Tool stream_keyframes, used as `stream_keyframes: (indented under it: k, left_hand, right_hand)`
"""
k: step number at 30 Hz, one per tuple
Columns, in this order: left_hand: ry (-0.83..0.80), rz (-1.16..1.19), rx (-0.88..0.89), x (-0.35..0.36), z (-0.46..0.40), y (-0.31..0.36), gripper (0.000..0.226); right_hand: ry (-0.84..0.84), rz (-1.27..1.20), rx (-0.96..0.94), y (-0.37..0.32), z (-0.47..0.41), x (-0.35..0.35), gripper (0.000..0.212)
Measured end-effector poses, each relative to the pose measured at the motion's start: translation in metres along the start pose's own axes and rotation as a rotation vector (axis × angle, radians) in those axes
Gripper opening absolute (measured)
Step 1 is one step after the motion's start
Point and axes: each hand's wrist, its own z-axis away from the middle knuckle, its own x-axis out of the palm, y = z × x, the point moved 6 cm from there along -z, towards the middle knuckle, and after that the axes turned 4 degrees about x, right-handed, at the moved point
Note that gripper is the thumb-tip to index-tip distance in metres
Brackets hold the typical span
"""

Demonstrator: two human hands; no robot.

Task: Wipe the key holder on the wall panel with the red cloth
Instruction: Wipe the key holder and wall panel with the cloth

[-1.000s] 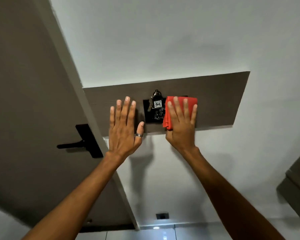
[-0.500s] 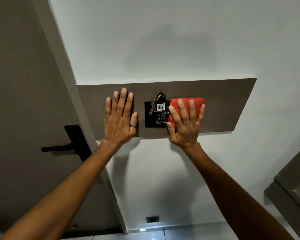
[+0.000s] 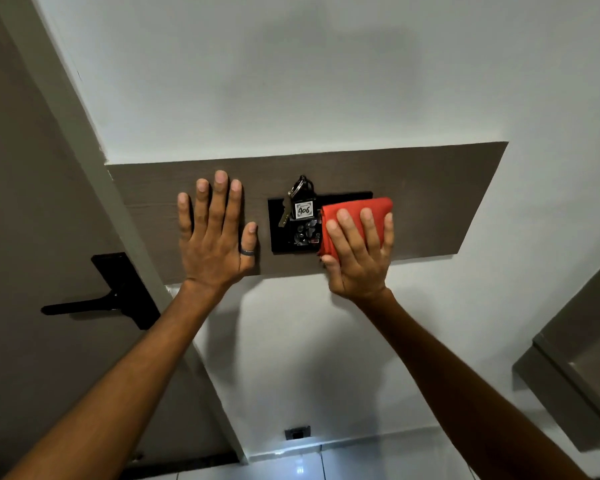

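A black key holder (image 3: 277, 230) is fixed on the brown wall panel (image 3: 430, 199). A bunch of keys with a white tag (image 3: 303, 209) hangs on it. My right hand (image 3: 359, 258) presses the folded red cloth (image 3: 355, 206) flat against the right part of the holder, fingers spread over the cloth. That side of the holder is hidden under the cloth. My left hand (image 3: 213, 237) lies flat and open on the panel to the left of the holder, a ring on its thumb.
A grey door with a black lever handle (image 3: 108, 299) stands at the left, beside a pale door frame (image 3: 84, 133). White wall surrounds the panel. A grey cabinet edge (image 3: 575, 368) juts in at the lower right. A small wall socket (image 3: 297, 434) sits near the tiled floor.
My right hand has slid the red cloth slightly to the right along the holder, so more of the keys shows. The left hand stays flat on the panel. The camera view has shifted.
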Motion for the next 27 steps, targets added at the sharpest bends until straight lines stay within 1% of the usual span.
stream_keyframes:
  k: [1, 2, 3, 5, 6, 9, 10, 12, 13, 14, 16, 17, 18, 20, 21, 22, 23, 25, 26, 27]
  left_hand:
    - [-0.002, -0.011, -0.007, 0.002, -0.001, 0.000, 0.066]
    - [0.001, -0.008, -0.014, 0.002, -0.002, -0.001, 0.066]
    - [0.007, -0.001, -0.012, 0.001, -0.003, -0.001, 0.066]
    - [-0.003, -0.008, -0.011, 0.003, -0.002, -0.002, 0.066]
    - [-0.009, -0.008, -0.014, 0.004, 0.001, -0.003, 0.066]
    - [-0.006, -0.008, -0.012, 0.004, 0.002, -0.002, 0.065]
    - [-0.001, -0.009, -0.014, 0.004, 0.001, -0.002, 0.065]
    - [0.009, -0.006, -0.017, 0.004, -0.001, -0.001, 0.065]
    - [0.006, -0.011, -0.017, 0.003, -0.001, -0.001, 0.065]
    - [0.002, -0.012, -0.017, 0.004, -0.001, -0.002, 0.065]
    - [-0.004, 0.002, -0.021, 0.002, -0.001, -0.001, 0.065]
    - [0.001, 0.003, -0.022, 0.001, -0.001, -0.001, 0.065]
    - [0.001, -0.001, -0.023, 0.001, -0.002, 0.000, 0.065]
    - [0.004, -0.003, -0.025, 0.000, -0.004, 0.000, 0.065]
    - [0.005, -0.001, -0.021, -0.001, -0.005, 0.000, 0.065]
    - [0.004, -0.001, -0.023, -0.001, -0.006, 0.000, 0.065]
    - [0.003, -0.004, -0.025, -0.001, -0.006, -0.001, 0.065]
    - [0.016, 0.004, -0.031, -0.001, -0.004, -0.001, 0.064]
    - [0.022, 0.001, -0.036, -0.001, -0.003, -0.001, 0.064]
    - [0.022, -0.006, -0.051, 0.001, -0.003, 0.000, 0.064]
  right_hand:
    - [-0.004, -0.001, -0.040, 0.007, -0.002, 0.001, 0.050]
    - [0.003, 0.005, -0.041, 0.010, -0.008, 0.003, 0.049]
    - [0.030, 0.008, -0.003, 0.009, -0.016, 0.004, 0.049]
    - [0.068, 0.000, 0.140, -0.002, -0.028, 0.007, 0.052]
    - [0.072, -0.011, 0.165, -0.007, -0.029, 0.007, 0.052]
    - [0.058, -0.005, 0.025, 0.001, -0.028, 0.004, 0.049]
    - [0.058, -0.001, 0.063, 0.006, -0.030, 0.003, 0.049]
    - [0.072, 0.018, 0.226, 0.001, -0.032, 0.005, 0.050]
    - [0.077, 0.024, 0.259, -0.007, -0.029, 0.007, 0.049]
    - [0.071, 0.025, 0.233, -0.012, -0.025, 0.008, 0.048]
    - [0.038, 0.005, 0.087, -0.009, -0.020, 0.006, 0.045]
    - [0.037, 0.004, 0.060, -0.003, -0.020, 0.004, 0.044]
    - [0.038, 0.009, 0.092, 0.000, -0.022, 0.005, 0.044]
    - [0.051, 0.022, 0.272, -0.010, -0.027, 0.006, 0.045]
    - [0.059, 0.021, 0.332, -0.018, -0.028, 0.007, 0.045]
    - [0.058, 0.010, 0.338, -0.024, -0.029, 0.008, 0.046]
    - [0.045, -0.003, 0.285, -0.023, -0.033, 0.006, 0.046]
    - [0.022, -0.006, 0.097, -0.009, -0.038, 0.000, 0.045]
    - [0.024, 0.016, 0.033, -0.001, -0.043, 0.000, 0.046]
    - [0.018, 0.038, 0.026, 0.006, -0.047, 0.002, 0.048]
